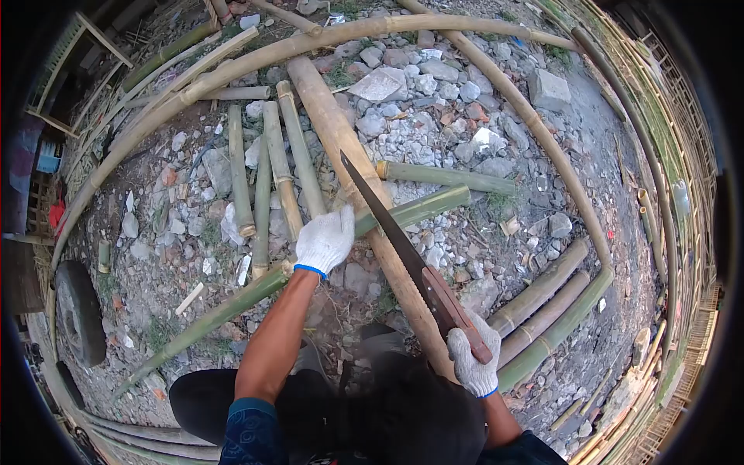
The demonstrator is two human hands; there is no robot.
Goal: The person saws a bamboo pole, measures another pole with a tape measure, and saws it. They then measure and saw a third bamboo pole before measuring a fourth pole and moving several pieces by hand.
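My left hand [325,239], in a white work glove, presses down on a long green bamboo pole [232,306] that lies across a thick tan bamboo log [329,116]. My right hand [474,358], also gloved, grips the brown wooden handle of a hand saw [391,232]. The saw's toothed blade points up and away, and it lies across the green pole just right of my left hand, where the pole crosses the log.
Several cut green bamboo pieces [271,167] lie on rubble to the left, and more [546,310] to the right. Long curved bamboo poles [232,66] arc around the spot. A tyre [80,310] lies at the left. Woven bamboo fencing [682,178] runs along the right.
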